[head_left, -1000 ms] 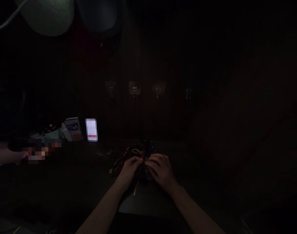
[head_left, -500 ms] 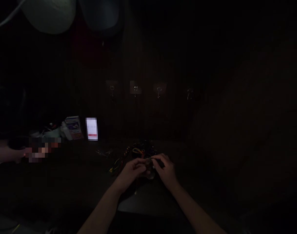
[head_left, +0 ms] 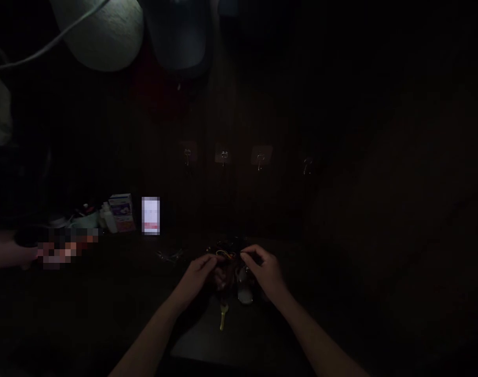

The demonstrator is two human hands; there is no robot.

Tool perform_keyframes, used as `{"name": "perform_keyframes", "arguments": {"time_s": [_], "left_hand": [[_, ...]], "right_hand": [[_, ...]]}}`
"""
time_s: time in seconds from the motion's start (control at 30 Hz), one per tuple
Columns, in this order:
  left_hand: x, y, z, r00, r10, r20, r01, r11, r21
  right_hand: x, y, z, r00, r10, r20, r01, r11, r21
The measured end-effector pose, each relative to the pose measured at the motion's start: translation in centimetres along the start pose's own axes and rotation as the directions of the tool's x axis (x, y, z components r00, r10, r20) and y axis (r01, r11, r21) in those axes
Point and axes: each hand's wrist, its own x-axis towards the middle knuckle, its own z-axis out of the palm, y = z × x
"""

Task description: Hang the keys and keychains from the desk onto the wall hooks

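In dim light, my left hand (head_left: pixel 201 269) is closed in a pinch, fingertips at the upper left of a dark keychain. My right hand (head_left: pixel 264 264) pinches with thumb and forefinger at its upper right. Between the hands is a reddish-brown piece (head_left: pixel 222 278) of the keychain, blurred. A brass-coloured key (head_left: pixel 223 317) points down below it. Under my right fingertips is a greyish rounded fob (head_left: pixel 245 291). The exact spots the fingers grip are too dark to make out. Just behind the hands lies a tangle of cords with a yellow loop (head_left: pixel 225 255).
Small metal pieces (head_left: pixel 170 255) lie left of the cords. A lit phone screen (head_left: pixel 151 215) stands farther back, beside a box (head_left: pixel 122 212) and a bottle (head_left: pixel 109 217). At far left another person's hand (head_left: pixel 26 254) shows. Hooks (head_left: pixel 224 155) and caps (head_left: pixel 101 36) hang behind.
My hands have drawn slightly apart, the left one moving left. The key and the grey fob now show more fully below them. The camera view has shifted, so the background sits lower.
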Motion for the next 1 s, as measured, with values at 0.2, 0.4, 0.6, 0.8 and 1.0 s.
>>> {"name": "perform_keyframes", "arguments": {"time_s": [0.2, 0.4, 0.6, 0.8, 1.0], "left_hand": [[-0.2, 1.0, -7.4, 0.945, 0.202, -0.258, -0.082, 0.908, 0.411], [-1.7, 0.2, -11.2, 0.844, 0.320, -0.430, -0.056, 0.850, 0.523], [-1.0, -0.2, -12.1, 0.820, 0.324, -0.472, -0.041, 0.856, 0.515], [-0.7, -0.4, -12.6, 0.827, 0.293, -0.480, -0.030, 0.875, 0.483], [-0.6, -0.4, -12.4, 0.828, 0.292, -0.478, -0.045, 0.885, 0.463]], "right_hand": [[3.2, -1.8, 1.4, 0.999, -0.049, 0.000, 0.049, 0.998, -0.045], [7.6, -3.9, 3.2, 0.990, -0.139, 0.031, 0.141, 0.988, -0.068], [13.6, -7.4, 5.4, 0.983, -0.182, 0.000, 0.182, 0.982, -0.048], [19.4, -11.0, 7.8, 0.968, -0.244, -0.048, 0.244, 0.970, -0.015], [22.6, -13.1, 9.9, 0.960, -0.276, -0.038, 0.274, 0.961, -0.040]]}}
